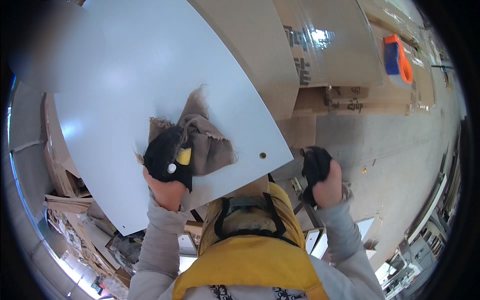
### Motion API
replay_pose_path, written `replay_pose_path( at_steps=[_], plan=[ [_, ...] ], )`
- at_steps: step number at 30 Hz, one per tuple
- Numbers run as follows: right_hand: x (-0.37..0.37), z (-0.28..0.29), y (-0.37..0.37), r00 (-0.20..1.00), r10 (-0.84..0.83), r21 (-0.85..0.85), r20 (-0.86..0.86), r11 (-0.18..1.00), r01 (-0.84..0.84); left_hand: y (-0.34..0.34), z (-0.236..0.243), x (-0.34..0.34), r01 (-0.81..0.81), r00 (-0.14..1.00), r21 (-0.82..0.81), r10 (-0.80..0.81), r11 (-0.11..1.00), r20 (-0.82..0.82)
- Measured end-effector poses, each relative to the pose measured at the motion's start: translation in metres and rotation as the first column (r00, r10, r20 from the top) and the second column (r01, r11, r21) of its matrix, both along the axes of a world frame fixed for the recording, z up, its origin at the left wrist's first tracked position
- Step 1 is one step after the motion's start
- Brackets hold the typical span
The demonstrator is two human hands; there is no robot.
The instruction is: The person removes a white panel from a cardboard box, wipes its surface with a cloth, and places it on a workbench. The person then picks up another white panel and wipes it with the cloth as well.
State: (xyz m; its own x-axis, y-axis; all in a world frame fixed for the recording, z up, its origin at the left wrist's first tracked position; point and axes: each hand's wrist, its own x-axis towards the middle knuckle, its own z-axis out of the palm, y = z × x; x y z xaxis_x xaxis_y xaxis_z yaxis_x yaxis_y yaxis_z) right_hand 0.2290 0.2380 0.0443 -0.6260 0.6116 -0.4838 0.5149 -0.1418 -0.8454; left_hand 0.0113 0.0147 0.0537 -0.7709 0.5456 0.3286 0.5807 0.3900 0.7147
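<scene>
My left hand (165,152), in a black glove, presses down on a crumpled brown rag (205,142) with frayed edges. The cloth bunches against its fingers and lies on a large white panel (210,65). A small yellow piece (184,156) and a round white piece (172,168) show at the back of this hand; I cannot tell whether they belong to the glove. Off the panel's right corner is my right hand (317,169), also black-gloved. Its fingers look bent, but they are dark and partly hidden, and no held thing can be seen.
Flat cardboard boxes (335,45) lie beyond the panel on the right. On them rests an orange tape dispenser (405,67). Concrete floor (385,140) stretches to the right. Cardboard scraps (75,225) crowd the lower left. The panel has a round hole (263,155) near its right corner.
</scene>
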Motion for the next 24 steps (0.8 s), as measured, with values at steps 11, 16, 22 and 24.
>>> replay_pose_path(
  at_steps=[11, 16, 22, 24],
  plan=[
    [0.010, -0.018, -0.012, 0.945, 0.120, 0.540, 0.306, 0.795, -0.276, -0.006, -0.003, 0.001, 0.014, 1.000, 0.003, -0.014, 1.000, 0.015],
    [0.011, 0.011, -0.028, 0.912, 0.296, 0.519, 0.285, 0.752, -0.407, -0.002, -0.002, 0.004, 0.001, 0.995, 0.054, -0.006, 0.999, 0.095],
    [0.008, -0.001, -0.012, 0.999, 0.022, 0.143, -0.030, 0.990, -0.017, 0.008, 0.005, 0.000, 0.006, 1.000, -0.012, -0.006, 1.000, 0.008],
    [0.021, -0.005, -0.029, 0.985, -0.152, -0.218, -0.083, 0.967, 0.131, 0.021, 0.008, 0.002, 0.017, 1.000, -0.036, -0.017, 0.999, -0.020]
  ],
)
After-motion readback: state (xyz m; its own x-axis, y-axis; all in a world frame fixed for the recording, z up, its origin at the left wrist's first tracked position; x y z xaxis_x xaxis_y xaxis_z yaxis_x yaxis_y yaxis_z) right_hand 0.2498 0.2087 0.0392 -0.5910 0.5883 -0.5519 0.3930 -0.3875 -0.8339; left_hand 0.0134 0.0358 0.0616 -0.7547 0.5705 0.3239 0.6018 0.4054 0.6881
